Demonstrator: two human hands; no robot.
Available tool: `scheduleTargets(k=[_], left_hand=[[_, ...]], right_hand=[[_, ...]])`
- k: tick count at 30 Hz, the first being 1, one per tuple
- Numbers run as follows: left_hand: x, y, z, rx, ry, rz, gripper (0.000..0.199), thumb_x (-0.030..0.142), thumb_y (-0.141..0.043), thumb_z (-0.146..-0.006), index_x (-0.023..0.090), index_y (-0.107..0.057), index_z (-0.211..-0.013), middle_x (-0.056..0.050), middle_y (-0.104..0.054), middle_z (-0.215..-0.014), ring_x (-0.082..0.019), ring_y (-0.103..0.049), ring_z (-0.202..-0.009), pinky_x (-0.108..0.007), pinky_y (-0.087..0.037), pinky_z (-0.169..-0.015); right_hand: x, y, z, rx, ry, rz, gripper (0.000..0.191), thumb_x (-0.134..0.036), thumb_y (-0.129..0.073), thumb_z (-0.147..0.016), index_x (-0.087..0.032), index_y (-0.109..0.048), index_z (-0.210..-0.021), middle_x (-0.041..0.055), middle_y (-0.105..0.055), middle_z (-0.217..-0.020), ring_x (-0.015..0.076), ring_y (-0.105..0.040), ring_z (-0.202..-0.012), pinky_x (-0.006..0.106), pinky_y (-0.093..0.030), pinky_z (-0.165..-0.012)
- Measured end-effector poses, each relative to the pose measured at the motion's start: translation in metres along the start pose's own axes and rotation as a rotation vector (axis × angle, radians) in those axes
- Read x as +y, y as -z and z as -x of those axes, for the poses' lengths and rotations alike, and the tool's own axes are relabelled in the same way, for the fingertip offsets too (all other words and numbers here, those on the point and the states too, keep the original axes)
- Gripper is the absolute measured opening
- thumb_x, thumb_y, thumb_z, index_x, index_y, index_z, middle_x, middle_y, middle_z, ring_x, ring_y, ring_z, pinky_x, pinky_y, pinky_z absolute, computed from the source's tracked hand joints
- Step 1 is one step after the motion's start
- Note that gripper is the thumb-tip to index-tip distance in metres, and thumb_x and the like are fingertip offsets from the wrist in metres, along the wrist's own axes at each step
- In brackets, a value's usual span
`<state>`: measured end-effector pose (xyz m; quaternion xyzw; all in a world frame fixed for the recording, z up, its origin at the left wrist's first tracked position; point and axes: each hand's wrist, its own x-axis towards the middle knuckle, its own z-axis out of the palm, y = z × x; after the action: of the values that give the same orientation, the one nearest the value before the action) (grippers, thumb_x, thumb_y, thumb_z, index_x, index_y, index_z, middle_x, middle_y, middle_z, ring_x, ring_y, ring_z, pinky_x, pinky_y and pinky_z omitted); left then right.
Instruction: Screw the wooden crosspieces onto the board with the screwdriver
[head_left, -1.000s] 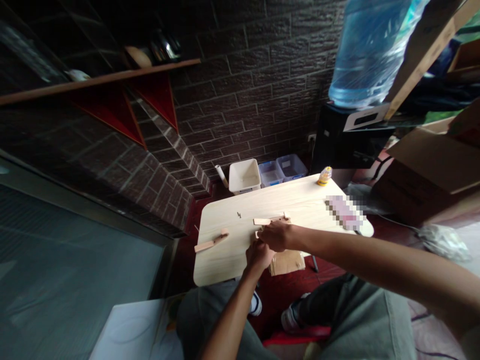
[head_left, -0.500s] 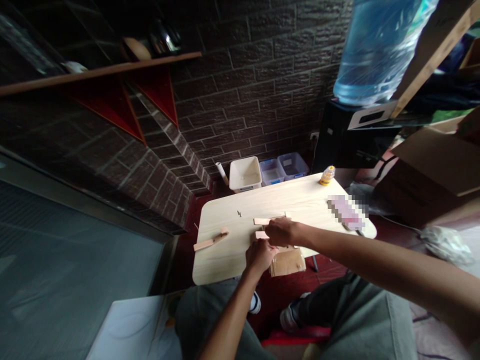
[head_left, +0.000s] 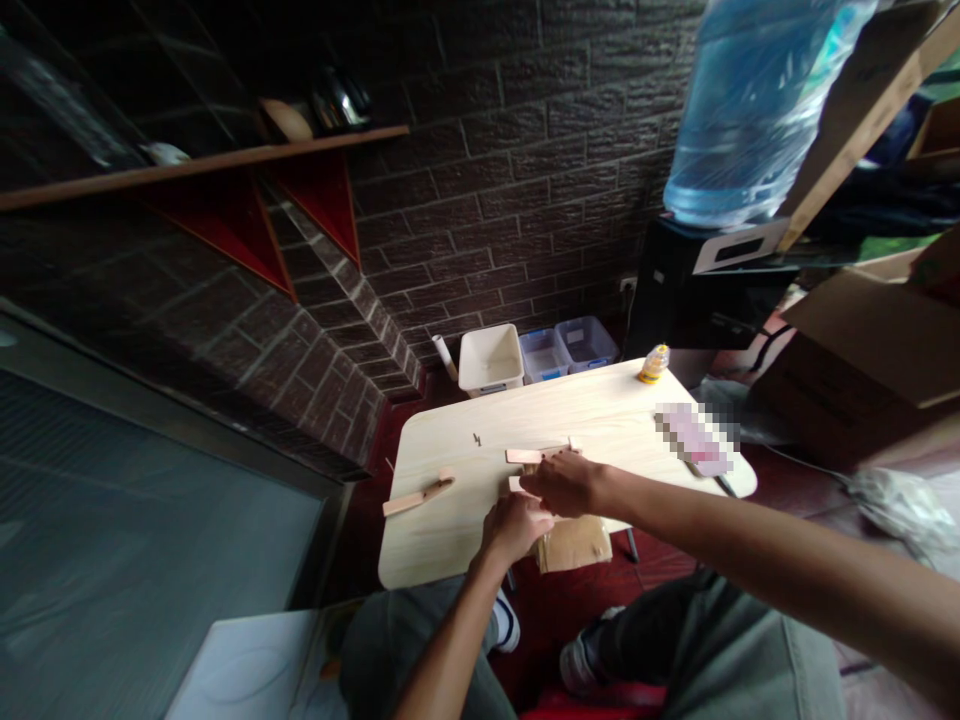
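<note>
My left hand is closed at the near edge of the light wooden table, its fingertips close under my right hand. My right hand is closed too, fingers pointing down and left over a group of wooden pieces. A flat wooden piece shows just beyond it, and the end of a second wooden strip sticks out to its left. What the fingertips hold is hidden. Below the hands a flat tan packet overhangs the table edge. Farther left lies a joined wooden part.
A few small screws lie left of centre on the table. A small yellow-capped bottle stands at the far right corner, near a blurred-out flat object. Behind the table are a white bin and blue-clear tubs.
The view has tilted slightly, so the table sits lower in the picture. Both hands stay close together over the same wooden pieces, with only a small shift.
</note>
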<state>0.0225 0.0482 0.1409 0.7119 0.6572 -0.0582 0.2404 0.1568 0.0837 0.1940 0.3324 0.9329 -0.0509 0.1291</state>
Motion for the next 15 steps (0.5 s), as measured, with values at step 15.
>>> scheduleTargets(k=[15], left_hand=[[-0.017,-0.015,-0.01,0.044,-0.107,0.125,0.015,0.033,-0.06,-0.081,0.027,-0.074,-0.082,-0.001,-0.076,-0.095,-0.02,-0.069,-0.096,-0.023,-0.046,-0.074]], right_hand=[[0.002,0.001,-0.016,-0.097,-0.029,0.068,0.02,-0.024,-0.058,-0.087,-0.011,-0.072,-0.09,0.0161,-0.073,-0.092,0.0279,-0.069,-0.08,0.038,-0.057,-0.062]])
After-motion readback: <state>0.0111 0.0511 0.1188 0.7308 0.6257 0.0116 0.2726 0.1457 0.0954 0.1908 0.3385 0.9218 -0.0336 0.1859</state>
